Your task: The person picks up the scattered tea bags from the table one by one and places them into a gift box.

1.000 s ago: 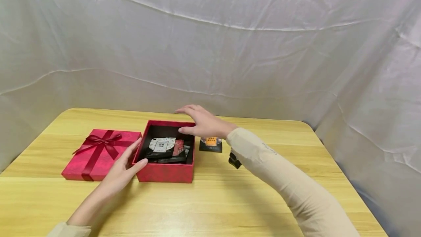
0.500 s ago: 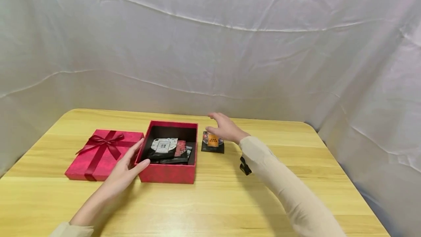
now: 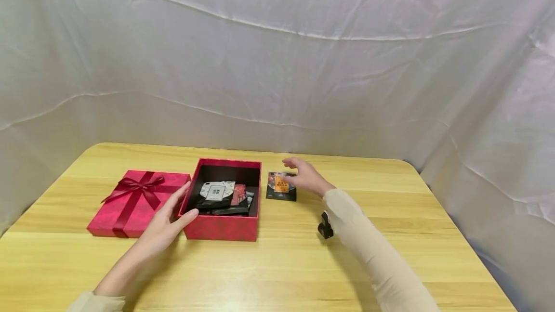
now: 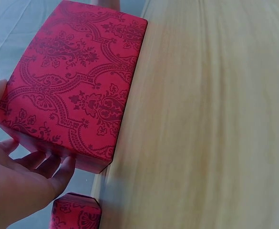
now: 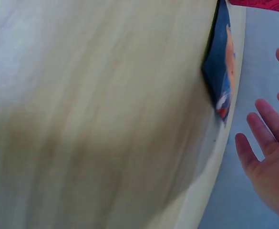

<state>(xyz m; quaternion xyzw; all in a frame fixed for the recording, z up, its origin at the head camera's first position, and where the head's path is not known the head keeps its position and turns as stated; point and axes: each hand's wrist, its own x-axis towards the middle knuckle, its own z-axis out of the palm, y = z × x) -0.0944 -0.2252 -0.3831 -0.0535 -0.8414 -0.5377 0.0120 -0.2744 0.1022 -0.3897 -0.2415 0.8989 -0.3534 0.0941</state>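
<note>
A red patterned gift box (image 3: 222, 227), lid off, stands on the table with several flat packets (image 3: 221, 194) inside, mostly black with white and red printed parts. My left hand (image 3: 162, 227) rests against its near left corner, fingers along the left wall and thumb at the front rim. The left wrist view shows the fingertips touching the box wall (image 4: 77, 81). Right of the box lies a black square packet (image 3: 282, 194) with an orange label. Over its right side hovers my right hand (image 3: 307, 177), fingers loosely spread and holding nothing; in the right wrist view it appears apart from the packet.
The red box lid (image 3: 138, 201) with a dark red ribbon bow lies left of the box. A black device (image 3: 325, 227) hangs under my right wrist. Pale cloth (image 3: 277, 61) hangs behind the wooden table (image 3: 277, 273).
My right hand has moved right, from above the box to over the black packet, and lowered slightly. The left hand stays at the box corner.
</note>
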